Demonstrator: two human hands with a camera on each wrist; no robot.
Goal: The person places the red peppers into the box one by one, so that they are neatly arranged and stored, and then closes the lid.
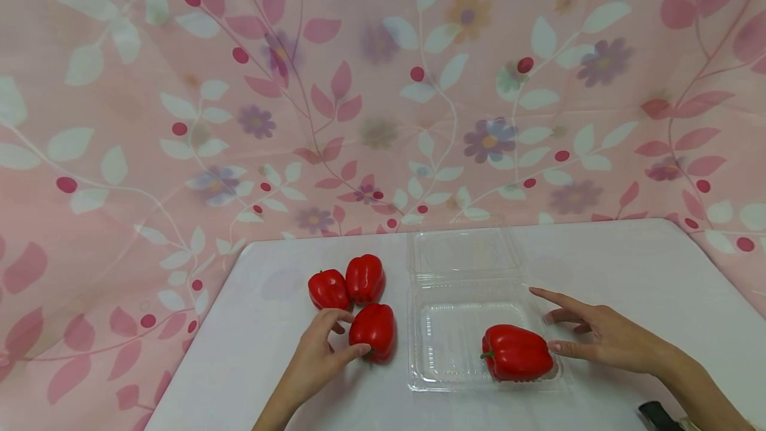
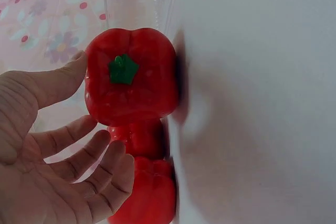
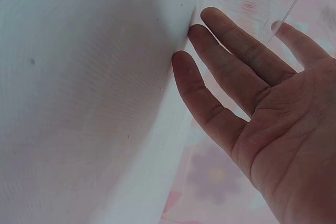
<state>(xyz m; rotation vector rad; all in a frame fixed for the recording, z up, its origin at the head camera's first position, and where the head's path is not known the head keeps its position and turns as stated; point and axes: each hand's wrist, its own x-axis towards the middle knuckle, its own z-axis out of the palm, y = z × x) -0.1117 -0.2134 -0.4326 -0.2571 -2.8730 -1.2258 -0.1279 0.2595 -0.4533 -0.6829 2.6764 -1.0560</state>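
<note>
In the head view, my left hand (image 1: 320, 354) is at the left side of a red bell pepper (image 1: 374, 331). The left wrist view has the thumb and index fingertip at the pepper's edge (image 2: 131, 87), its green stem facing the camera; firm contact is unclear. On the right, my right hand (image 1: 604, 338) has its fingers extended by a clear plastic clamshell container (image 1: 419, 351). Its thumb tip is at the end of another red bell pepper lying in the container (image 1: 517, 353). Extended fingers (image 3: 215, 103) touch or nearly touch the white surface in the right wrist view.
Two more red bell peppers, one at the left (image 1: 329, 289) and one beside it (image 1: 365, 278), sit behind the left hand's pepper. The container's lid (image 1: 467, 251) lies open toward the back of the white table (image 1: 598, 258). A flowered pink cloth (image 1: 383, 85) hangs behind.
</note>
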